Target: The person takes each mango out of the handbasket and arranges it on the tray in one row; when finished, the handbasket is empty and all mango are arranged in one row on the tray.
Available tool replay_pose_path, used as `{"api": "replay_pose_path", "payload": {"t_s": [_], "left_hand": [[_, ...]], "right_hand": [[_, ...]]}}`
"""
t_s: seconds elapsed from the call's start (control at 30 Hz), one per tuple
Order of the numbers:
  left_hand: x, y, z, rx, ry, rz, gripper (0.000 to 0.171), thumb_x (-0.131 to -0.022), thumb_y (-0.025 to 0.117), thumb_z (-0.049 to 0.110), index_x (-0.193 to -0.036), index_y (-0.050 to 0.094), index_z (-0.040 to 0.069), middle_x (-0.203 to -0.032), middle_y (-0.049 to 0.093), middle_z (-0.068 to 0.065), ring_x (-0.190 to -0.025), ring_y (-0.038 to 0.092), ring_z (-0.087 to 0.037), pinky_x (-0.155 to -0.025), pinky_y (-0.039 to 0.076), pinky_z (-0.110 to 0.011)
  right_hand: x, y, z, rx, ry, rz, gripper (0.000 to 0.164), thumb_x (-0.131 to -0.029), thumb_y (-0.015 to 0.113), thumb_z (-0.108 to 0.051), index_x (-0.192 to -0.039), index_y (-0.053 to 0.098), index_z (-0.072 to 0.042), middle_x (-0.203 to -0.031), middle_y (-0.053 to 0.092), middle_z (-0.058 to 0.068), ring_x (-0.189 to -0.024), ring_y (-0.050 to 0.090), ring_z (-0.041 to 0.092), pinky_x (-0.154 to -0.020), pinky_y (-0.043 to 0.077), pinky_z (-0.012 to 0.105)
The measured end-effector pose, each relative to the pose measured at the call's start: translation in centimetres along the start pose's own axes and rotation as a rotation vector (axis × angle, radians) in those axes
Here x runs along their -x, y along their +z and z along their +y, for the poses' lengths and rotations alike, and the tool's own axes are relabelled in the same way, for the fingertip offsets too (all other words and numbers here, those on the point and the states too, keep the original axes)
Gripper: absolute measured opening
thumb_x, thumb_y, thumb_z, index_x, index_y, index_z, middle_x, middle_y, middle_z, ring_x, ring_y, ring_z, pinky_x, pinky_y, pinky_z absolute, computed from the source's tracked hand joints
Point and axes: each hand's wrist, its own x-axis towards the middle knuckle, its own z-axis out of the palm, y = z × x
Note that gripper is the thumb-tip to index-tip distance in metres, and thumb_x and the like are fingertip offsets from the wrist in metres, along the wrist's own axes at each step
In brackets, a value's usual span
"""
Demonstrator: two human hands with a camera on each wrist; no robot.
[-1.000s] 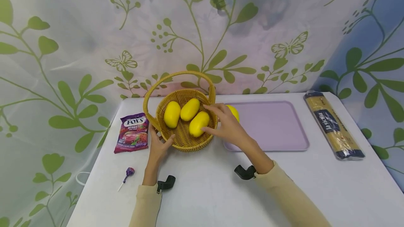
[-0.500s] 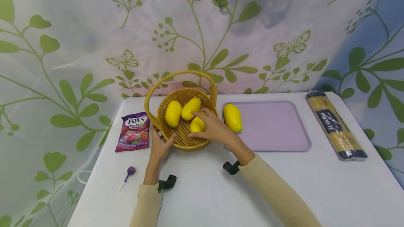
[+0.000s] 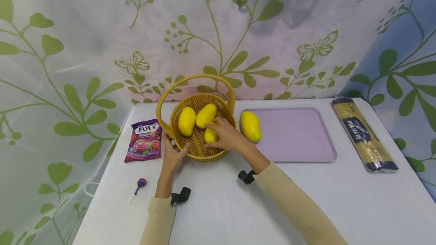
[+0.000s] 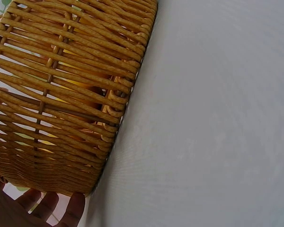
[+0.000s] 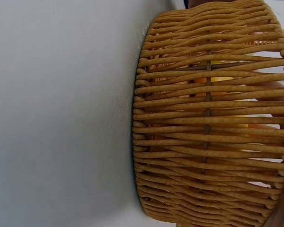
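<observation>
A wicker basket with a tall arched handle stands at the back of the table, several yellow mangoes inside. My left hand grips its left front side, thumb over the rim; fingertips show against the woven wall in the left wrist view. Reaching over the right rim, my right hand holds the front right mango between thumb and fingers, covering much of it. Two other mangoes, one at left and one at the back, lie beside it. The right wrist view shows mostly the basket's woven wall.
Right of the basket lies a lilac tray with a mango on its left end. Farther right is a pasta packet. On the left are a purple candy bag and a lollipop. A patterned curtain hangs behind.
My right hand has moved left from beside the tray into the basket and taken hold of the front right mango. The tray's mango has come into full view. My left hand stays put.
</observation>
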Motion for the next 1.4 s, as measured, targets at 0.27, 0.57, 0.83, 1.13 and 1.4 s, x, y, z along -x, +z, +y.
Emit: {"api": "replay_pose_path", "payload": {"t_s": [0.27,0.57,0.83,1.13,1.4], "left_hand": [[0.1,-0.3,0.7,0.014,-0.034,-0.005,0.098,-0.080,0.070,0.020,-0.147,-0.001,0.034,-0.149,0.019,-0.004,-0.129,0.033,-0.025,-0.102,0.036,-0.048],[0.8,-0.4,3.7,0.021,-0.014,-0.024,0.097,-0.080,0.066,0.013,-0.149,-0.002,0.019,-0.148,0.018,-0.019,-0.127,0.032,-0.038,-0.100,0.034,-0.053],[0.9,-0.2,3.9,0.031,-0.002,-0.029,0.096,-0.081,0.066,0.012,-0.149,-0.001,0.018,-0.146,0.019,-0.023,-0.127,0.031,-0.040,-0.099,0.035,-0.053],[0.8,-0.1,3.8,0.007,-0.015,-0.032,0.096,-0.080,0.067,0.012,-0.148,-0.001,0.015,-0.145,0.021,-0.022,-0.128,0.031,-0.039,-0.099,0.036,-0.052],[0.1,0.0,0.4,-0.002,-0.017,-0.013,0.097,-0.079,0.070,0.021,-0.148,0.001,0.027,-0.147,0.023,-0.009,-0.128,0.034,-0.026,-0.099,0.037,-0.047]], "right_hand": [[-0.2,0.0,0.1,0.011,-0.066,-0.015,0.065,-0.075,0.074,-0.043,-0.128,0.057,-0.009,-0.133,0.044,0.013,-0.123,0.038,0.028,-0.101,0.039,0.039],[-0.5,0.2,0.0,-0.076,0.003,-0.005,0.048,-0.073,0.077,-0.039,-0.113,0.061,-0.015,-0.140,0.038,0.014,-0.133,0.032,0.036,-0.107,0.031,0.047],[-0.7,0.2,-0.1,-0.098,0.071,0.024,0.053,-0.071,0.078,-0.038,-0.116,0.061,-0.016,-0.139,0.040,0.010,-0.126,0.040,0.032,-0.101,0.039,0.046],[-0.6,0.0,0.1,-0.123,0.067,0.059,0.059,-0.072,0.078,-0.037,-0.122,0.058,-0.013,-0.142,0.038,0.010,-0.128,0.038,0.030,-0.104,0.035,0.045],[-0.3,-0.3,0.0,-0.119,0.049,0.068,0.060,-0.072,0.078,-0.037,-0.123,0.058,-0.013,-0.144,0.036,0.010,-0.131,0.035,0.029,-0.106,0.034,0.045]]}}
